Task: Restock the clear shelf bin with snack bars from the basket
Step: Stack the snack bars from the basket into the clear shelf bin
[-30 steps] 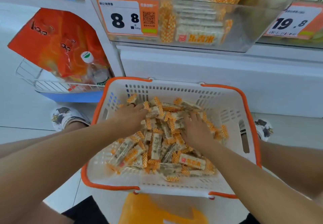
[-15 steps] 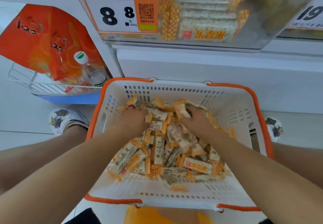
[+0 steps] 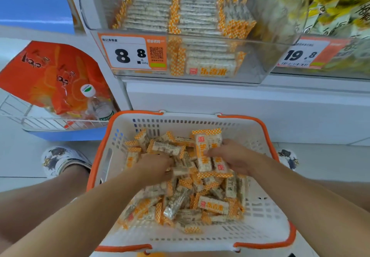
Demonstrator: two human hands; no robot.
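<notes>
A white basket with an orange rim (image 3: 266,128) sits low in front of me, filled with several snack bars (image 3: 212,206) in clear wrappers with orange checked ends. My right hand (image 3: 238,157) grips a few snack bars (image 3: 206,148) and holds them upright above the pile. My left hand (image 3: 155,167) is curled down into the pile, its fingers buried among the bars. Above, the clear shelf bin (image 3: 266,60) holds neat stacked rows of the same bars, with open room at its right side.
A price tag reading 8.8 (image 3: 132,53) is fixed to the bin's front left. A wire rack (image 3: 40,122) at left holds an orange bag (image 3: 50,76) and a water bottle (image 3: 99,104). Yellow snack bags (image 3: 340,6) fill the neighbouring bin. My feet stand either side of the basket.
My right hand has closed round a few bars and raised them off the pile. My left hand has dug deeper into the bars. The view has tilted up toward the bin.
</notes>
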